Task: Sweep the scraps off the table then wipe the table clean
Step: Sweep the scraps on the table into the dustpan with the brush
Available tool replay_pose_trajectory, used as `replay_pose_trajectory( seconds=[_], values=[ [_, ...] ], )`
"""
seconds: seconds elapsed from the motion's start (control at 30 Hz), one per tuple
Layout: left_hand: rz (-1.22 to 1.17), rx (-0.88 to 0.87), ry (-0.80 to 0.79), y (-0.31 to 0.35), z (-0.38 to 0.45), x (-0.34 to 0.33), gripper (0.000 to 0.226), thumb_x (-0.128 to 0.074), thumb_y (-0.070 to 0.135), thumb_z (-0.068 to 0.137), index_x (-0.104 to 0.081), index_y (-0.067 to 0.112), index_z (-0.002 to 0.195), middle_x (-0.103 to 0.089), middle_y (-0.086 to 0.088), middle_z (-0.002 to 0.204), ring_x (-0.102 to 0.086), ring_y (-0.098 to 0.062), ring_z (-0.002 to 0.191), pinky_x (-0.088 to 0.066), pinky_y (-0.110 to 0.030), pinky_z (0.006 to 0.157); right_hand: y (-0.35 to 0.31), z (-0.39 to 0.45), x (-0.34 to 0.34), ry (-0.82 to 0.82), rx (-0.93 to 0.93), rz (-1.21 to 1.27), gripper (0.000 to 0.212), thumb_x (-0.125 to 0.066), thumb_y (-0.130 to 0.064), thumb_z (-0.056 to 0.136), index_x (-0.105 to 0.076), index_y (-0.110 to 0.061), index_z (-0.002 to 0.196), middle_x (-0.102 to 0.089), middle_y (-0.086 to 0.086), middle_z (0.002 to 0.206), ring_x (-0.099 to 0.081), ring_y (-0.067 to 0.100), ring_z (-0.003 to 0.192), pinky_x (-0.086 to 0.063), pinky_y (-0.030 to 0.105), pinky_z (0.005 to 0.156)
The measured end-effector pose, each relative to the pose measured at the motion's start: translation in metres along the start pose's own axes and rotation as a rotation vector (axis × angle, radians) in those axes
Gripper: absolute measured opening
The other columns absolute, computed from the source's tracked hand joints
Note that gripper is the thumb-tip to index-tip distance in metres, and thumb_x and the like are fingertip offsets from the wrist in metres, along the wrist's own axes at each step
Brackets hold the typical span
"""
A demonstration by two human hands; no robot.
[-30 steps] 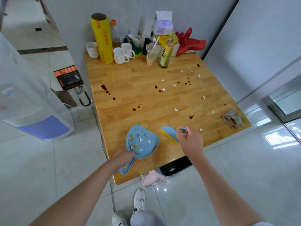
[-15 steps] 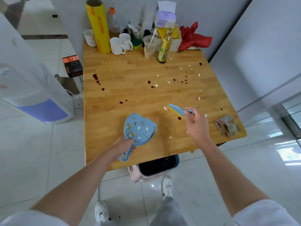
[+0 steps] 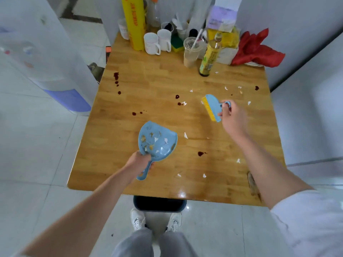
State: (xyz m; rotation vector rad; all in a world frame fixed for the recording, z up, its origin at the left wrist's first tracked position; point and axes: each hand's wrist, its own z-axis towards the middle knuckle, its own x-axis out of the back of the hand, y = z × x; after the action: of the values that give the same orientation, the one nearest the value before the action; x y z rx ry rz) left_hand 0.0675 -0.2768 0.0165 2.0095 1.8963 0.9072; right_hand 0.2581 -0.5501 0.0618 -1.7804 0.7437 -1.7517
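Sweeping partly done: left hand [image 3: 141,160] grips blue plastic dustpan [image 3: 157,141] holding scraps; right hand [image 3: 233,118] pinches blue yellow-bristled brush [image 3: 212,106]. White scraps [image 3: 185,135] remain around both hands; wiping pending.

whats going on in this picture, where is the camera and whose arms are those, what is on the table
There is no machine here. A person wears a wide-angle camera on the head, so you look down along their own two arms to a wooden table.

The left hand grips the handle of a blue dustpan, which already has scraps in it. The right hand holds a small blue brush with yellow bristles.

On the table lie white scraps and dark red spots. At the far edge stand white mugs, a yellow roll, a bottle and a red cloth. A dark bin sits below the near edge.
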Motion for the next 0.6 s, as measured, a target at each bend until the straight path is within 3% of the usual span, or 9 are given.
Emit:
replay_pose_trajectory(
  seconds=[0.1, 0.17, 0.37, 0.47, 0.6],
  values=[
    [0.001, 0.006, 0.076, 0.003, 0.010, 0.006, 0.026, -0.043, 0.016, 0.088, -0.067, 0.012, 0.080, -0.067, 0.002, 0.064, -0.057, -0.014, 0.059, -0.043, -0.028, 0.060, -0.001, 0.047, -0.021, 0.050, 0.021, -0.096, 0.027, -0.036, -0.028, 0.102, -0.061, -0.020, 0.108, -0.073, 0.006, 0.084, -0.069, 0.027, 0.081, -0.054, 0.040, 0.072],
    [-0.003, 0.007, 0.087, 0.002, 0.017, 0.010, 0.026, -0.042, 0.015, 0.088, -0.064, 0.014, 0.077, -0.065, 0.004, 0.060, -0.055, -0.011, 0.054, -0.043, -0.027, 0.057, 0.001, 0.072, -0.036, 0.060, 0.025, -0.149, 0.030, -0.037, -0.026, 0.102, -0.062, -0.013, 0.111, -0.073, 0.015, 0.094, -0.069, 0.036, 0.089, -0.052, 0.049, 0.080],
    [-0.060, -0.006, 0.098, -0.005, 0.032, 0.018, 0.020, -0.041, 0.011, 0.091, -0.062, 0.013, 0.090, -0.064, 0.001, 0.067, -0.055, 0.000, 0.044, -0.041, -0.012, 0.040, -0.006, 0.110, -0.076, 0.054, 0.122, -0.240, 0.031, -0.039, -0.023, 0.102, -0.065, -0.008, 0.110, -0.070, 0.019, 0.100, -0.062, 0.039, 0.091, -0.048, 0.045, 0.076],
    [-0.089, 0.006, 0.078, -0.009, 0.035, 0.019, 0.019, -0.044, 0.010, 0.092, -0.062, 0.012, 0.094, -0.065, -0.001, 0.069, -0.058, -0.006, 0.052, -0.043, -0.014, 0.042, -0.010, 0.124, -0.090, 0.022, 0.148, -0.284, 0.031, -0.039, -0.025, 0.103, -0.065, -0.009, 0.110, -0.069, 0.019, 0.100, -0.060, 0.039, 0.091, -0.037, 0.037, 0.067],
    [-0.089, 0.023, 0.067, -0.009, 0.039, 0.019, 0.017, -0.044, 0.010, 0.091, -0.060, 0.010, 0.088, -0.062, 0.000, 0.064, -0.055, -0.006, 0.047, -0.043, -0.014, 0.041, -0.022, 0.125, -0.095, -0.089, 0.199, -0.284, 0.033, -0.041, -0.024, 0.103, -0.066, -0.004, 0.110, -0.068, 0.021, 0.103, -0.059, 0.037, 0.092, -0.042, 0.041, 0.074]
  ],
)
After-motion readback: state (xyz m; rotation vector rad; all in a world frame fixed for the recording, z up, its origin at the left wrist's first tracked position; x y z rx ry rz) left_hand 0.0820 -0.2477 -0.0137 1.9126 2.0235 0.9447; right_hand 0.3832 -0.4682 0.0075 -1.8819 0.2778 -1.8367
